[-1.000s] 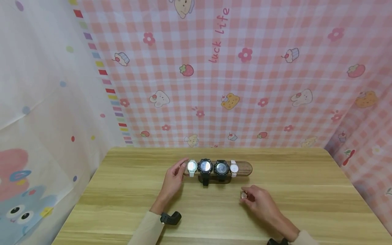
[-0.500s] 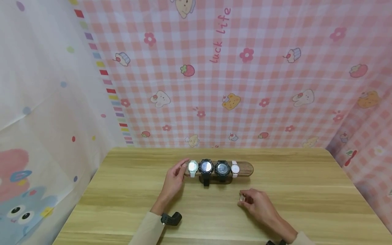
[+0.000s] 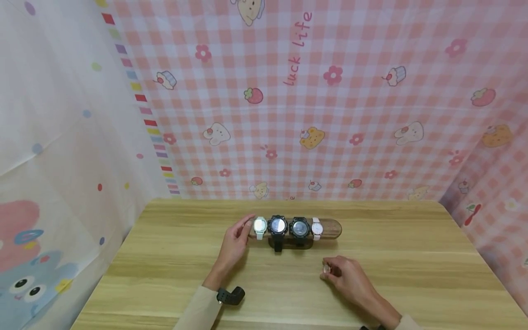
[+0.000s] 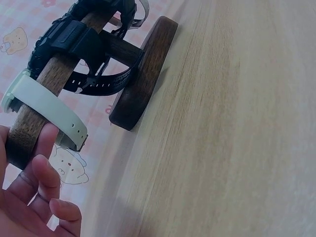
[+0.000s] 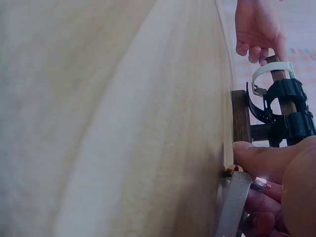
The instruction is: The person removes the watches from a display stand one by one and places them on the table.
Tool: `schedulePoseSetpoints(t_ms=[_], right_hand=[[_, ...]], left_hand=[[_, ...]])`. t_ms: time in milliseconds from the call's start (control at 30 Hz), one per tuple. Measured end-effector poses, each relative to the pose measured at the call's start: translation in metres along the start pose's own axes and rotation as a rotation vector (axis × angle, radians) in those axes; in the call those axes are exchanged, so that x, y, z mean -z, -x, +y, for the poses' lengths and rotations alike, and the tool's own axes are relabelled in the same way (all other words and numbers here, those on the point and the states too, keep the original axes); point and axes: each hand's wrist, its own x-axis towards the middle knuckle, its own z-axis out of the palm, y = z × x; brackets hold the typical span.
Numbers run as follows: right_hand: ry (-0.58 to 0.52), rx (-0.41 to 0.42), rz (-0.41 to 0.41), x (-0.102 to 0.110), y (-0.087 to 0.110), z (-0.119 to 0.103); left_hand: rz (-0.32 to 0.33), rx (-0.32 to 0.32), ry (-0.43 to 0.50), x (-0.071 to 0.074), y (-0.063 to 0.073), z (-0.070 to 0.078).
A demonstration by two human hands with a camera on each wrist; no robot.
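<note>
A dark wooden watch stand carries several watches in a row. My left hand grips the left end of its bar, next to a pale green watch. Two black watches, one of them a chunky black watch, sit mid-bar, with a white-strapped watch to their right. In front of the stand's right part, my right hand pinches a small watch between thumb and fingers, low over the table. The right wrist view shows its light strap and gold-coloured buckle; the fingers partly hide its case.
The wooden table stretches to both sides of the stand. A pink checked cloth hangs close behind its back edge, and a white patterned cloth hangs on the left. A black band with a camera is on the left wrist.
My right hand, with the watch, has shifted slightly toward me, away from the stand, and has turned the watch a little. My left hand stays at the bar's end.
</note>
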Motion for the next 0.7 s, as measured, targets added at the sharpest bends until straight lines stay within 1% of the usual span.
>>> schedulePoseSetpoints(t_ms=[200,367,500,600,700], right_hand=[[0.018,0.000,-0.003,-0.001,0.000,0.000],[0.013,-0.007,-0.016,-0.001,0.000,0.000],[0.005,-0.048,-0.020,0.002,0.000,-0.001],[-0.008,-0.073,-0.009,0.006,0.000,-0.002],[-0.028,-0.036,0.014,0.014,-0.001,-0.003]], left_hand=[[-0.008,0.012,0.013,0.000,0.000,-0.001],[-0.010,0.007,0.020,0.000,0.001,-0.001],[-0.010,0.009,0.020,0.000,0.001,-0.002],[-0.012,0.007,0.014,0.001,0.000,-0.001],[-0.011,0.009,0.010,0.001,0.000,0.000]])
